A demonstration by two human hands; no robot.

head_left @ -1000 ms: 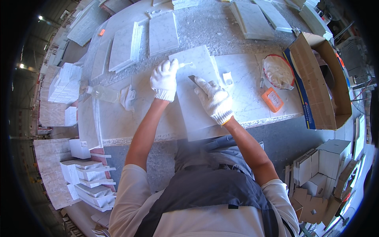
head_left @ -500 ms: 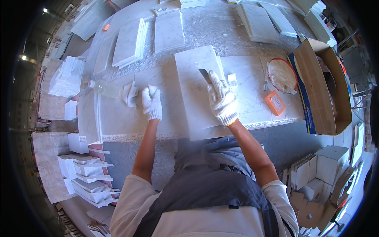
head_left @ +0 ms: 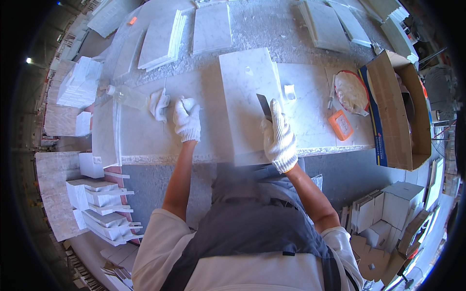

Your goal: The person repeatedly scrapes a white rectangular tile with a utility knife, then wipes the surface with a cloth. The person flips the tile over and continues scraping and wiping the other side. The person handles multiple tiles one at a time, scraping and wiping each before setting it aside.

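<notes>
- Head view, right hand: the gloved right hand [head_left: 280, 138] pinches a dark flat blade [head_left: 263, 105] between thumb and fingers, its free end pointing away from the wearer.
- The blade lies over the right part of a pale marble tile [head_left: 245, 104]; whether it touches the surface, I cannot tell.
- Left hand: the gloved left hand [head_left: 187, 119] is at the worktable, left of the tile and apart from it, fingers curled in; I cannot tell whether they enclose anything.
- The tile is in front of the wearer, its long sides running away from the body. Its near end juts past the worktable's front edge [head_left: 320, 150], close to the apron [head_left: 257, 223]; its far end reaches the dusty area beyond. Another tile edge shows along its right side.
- A small whitish patch [head_left: 248, 71] marks the tile's far half.
- Limits to the left: a crumpled white cloth [head_left: 158, 104] near the left glove, then a clear bottle [head_left: 130, 98] on its side.
- Limits to the right: a small white piece [head_left: 290, 92] just beside the tile, an orange case [head_left: 341, 125], a red-rimmed bowl [head_left: 352, 92] of white material, and an open cardboard box [head_left: 392, 109].
- Writing: the box's blue strip [head_left: 371, 109] carries pale print; the case's light panel has marks too small to read.
</notes>
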